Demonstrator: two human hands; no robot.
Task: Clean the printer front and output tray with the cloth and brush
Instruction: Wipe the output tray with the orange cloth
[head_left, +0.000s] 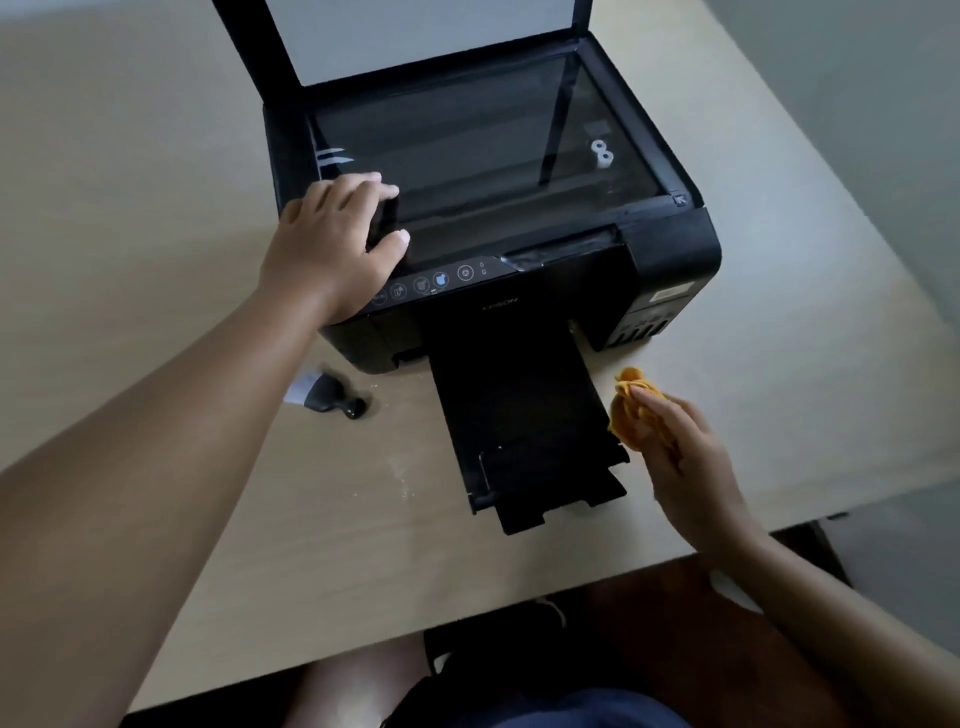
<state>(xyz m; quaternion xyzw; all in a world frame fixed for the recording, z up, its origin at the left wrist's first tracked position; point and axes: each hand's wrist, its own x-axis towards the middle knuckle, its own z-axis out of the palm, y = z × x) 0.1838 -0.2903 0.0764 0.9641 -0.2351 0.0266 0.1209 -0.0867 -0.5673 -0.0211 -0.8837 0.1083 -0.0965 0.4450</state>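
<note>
A black printer (670, 254) stands on the table with its scanner lid (415, 36) raised and its black output tray (524, 426) pulled out toward me. My left hand (332, 249) rests flat on the printer's front left corner, fingers spread over the edge of the scanner glass, holding nothing. My right hand (685, 467) hovers just right of the tray, shut on a bunched orange cloth (631, 410). A small black brush (327, 395) with pale bristles lies on the table left of the tray, partly hidden by my left forearm.
The beige table (156, 182) spreads wide on both sides of the printer; its front edge runs diagonally near my lap. Pale crumbs or dust (400, 478) lie left of the tray. A dark floor and a shoe (498, 644) show below the edge.
</note>
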